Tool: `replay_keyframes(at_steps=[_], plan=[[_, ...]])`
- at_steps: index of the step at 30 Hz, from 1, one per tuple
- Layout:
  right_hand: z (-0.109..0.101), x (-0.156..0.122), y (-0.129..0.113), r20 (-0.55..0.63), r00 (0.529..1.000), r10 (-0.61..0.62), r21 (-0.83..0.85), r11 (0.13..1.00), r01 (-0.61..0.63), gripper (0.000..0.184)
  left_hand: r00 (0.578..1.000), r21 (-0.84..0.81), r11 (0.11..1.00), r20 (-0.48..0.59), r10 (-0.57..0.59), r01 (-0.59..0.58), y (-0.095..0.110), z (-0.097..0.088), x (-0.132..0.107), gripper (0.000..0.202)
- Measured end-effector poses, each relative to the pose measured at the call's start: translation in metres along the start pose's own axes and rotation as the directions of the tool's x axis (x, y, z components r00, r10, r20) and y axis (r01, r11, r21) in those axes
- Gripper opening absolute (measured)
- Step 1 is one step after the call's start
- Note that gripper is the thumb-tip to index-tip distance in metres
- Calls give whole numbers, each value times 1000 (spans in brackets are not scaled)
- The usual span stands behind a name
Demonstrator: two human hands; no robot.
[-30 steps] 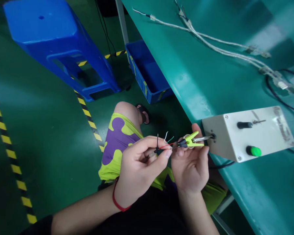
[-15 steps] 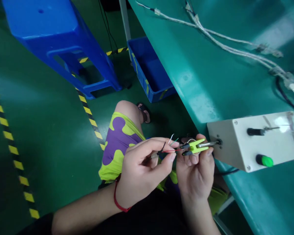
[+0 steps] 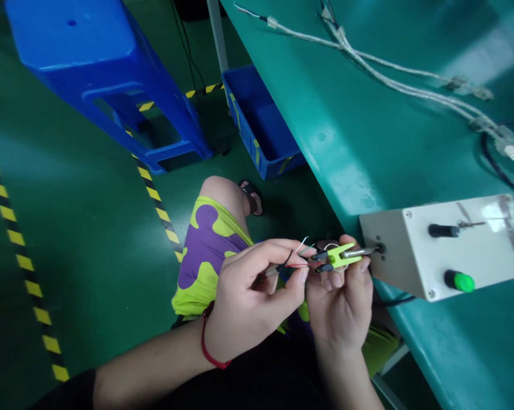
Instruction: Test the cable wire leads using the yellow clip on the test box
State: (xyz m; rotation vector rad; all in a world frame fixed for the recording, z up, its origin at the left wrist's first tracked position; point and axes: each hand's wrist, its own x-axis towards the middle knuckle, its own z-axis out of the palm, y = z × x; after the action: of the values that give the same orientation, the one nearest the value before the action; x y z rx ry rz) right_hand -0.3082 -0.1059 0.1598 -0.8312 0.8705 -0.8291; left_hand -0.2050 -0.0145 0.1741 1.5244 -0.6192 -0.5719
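My left hand (image 3: pixel 257 285), with a red cord at its wrist, is closed on the end of a cable (image 3: pixel 274 270). Thin wires fan out of that end: a red wire (image 3: pixel 297 265), a white wire (image 3: pixel 302 244), a black one and a green one. The red wire runs to the dark tips of a yellow-green clip (image 3: pixel 336 256). Around the clip, from below, curl the fingers of my right hand (image 3: pixel 341 307), palm up, gripping it. A metal rod (image 3: pixel 362 251) joins the clip to the side of a pale box (image 3: pixel 394 245).
On the box are a green knob (image 3: pixel 464 282) and a black lever switch (image 3: pixel 444 230). Several clear-sheathed cables (image 3: pixel 394 82) lie across the green table (image 3: pixel 346 148). A blue bin (image 3: pixel 261 142) and a blue stool (image 3: pixel 77 40) stand on the floor to the left.
The clip has turned slightly on its rod. The wire ends in my left hand have shifted a little to the right; the grips look the same.
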Motion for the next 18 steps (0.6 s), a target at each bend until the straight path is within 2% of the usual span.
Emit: replay_keyframes(at_steps=[8,12,18], plan=[[0,0,0,2,1000,2,-5,1000,-2,24,1000,7,1000,-1,18,-18,1,0,1,15],[0,-1,1,14,1000,8,54,999,-9,24,999,8,999,9,33,-33,0,1,0,15],[-1,1,-1,30,999,15,79,997,-17,35,998,-20,998,-1,60,-60,-1,3,-2,21]])
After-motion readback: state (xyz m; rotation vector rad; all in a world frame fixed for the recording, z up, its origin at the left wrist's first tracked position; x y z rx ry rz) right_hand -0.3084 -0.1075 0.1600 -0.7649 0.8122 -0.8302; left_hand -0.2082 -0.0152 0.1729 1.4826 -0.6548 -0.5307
